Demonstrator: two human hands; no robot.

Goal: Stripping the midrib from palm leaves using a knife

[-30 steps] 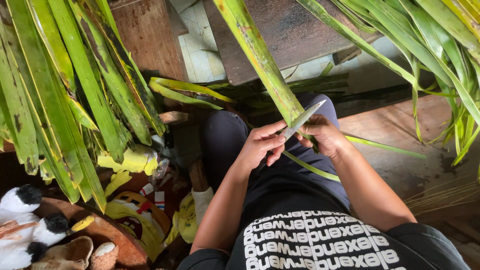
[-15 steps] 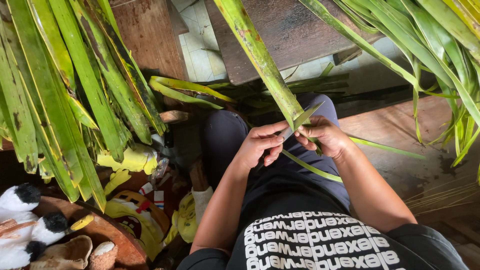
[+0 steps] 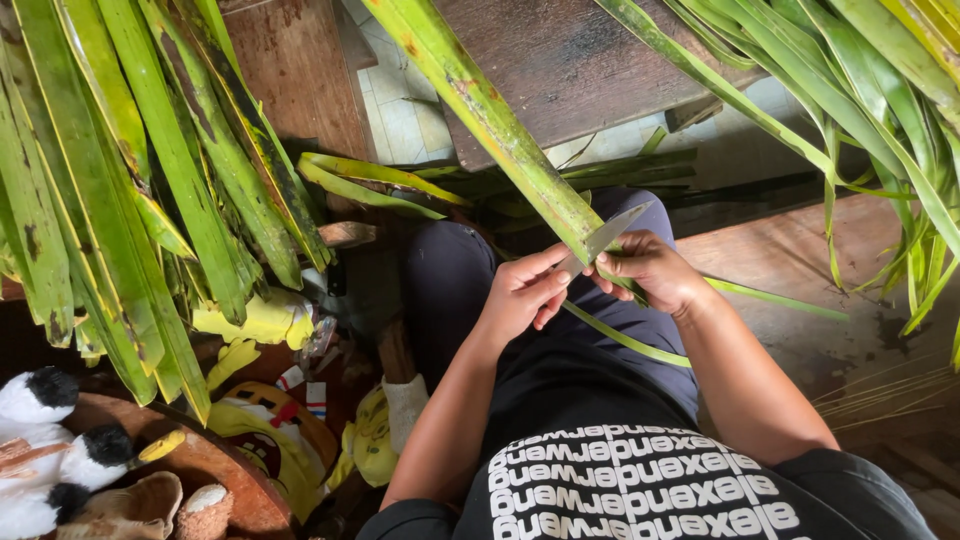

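The knife (image 3: 610, 236) handle is hidden inside the right hand (image 3: 648, 270). The palm frond (image 3: 480, 110) is cut off by the top edge, and the stuffed toys (image 3: 45, 440) by the left edge.

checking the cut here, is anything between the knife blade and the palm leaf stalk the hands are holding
Nothing visible stands between them. The knife blade lies right against the palm leaf stalk, held at its lower end by the left hand and right hand. The contact spot itself is partly hidden by the fingers.

Person: black short-sleeved shirt (image 3: 640, 480) with rows of white printed lettering; dark navy trousers (image 3: 450, 270); bare forearms.
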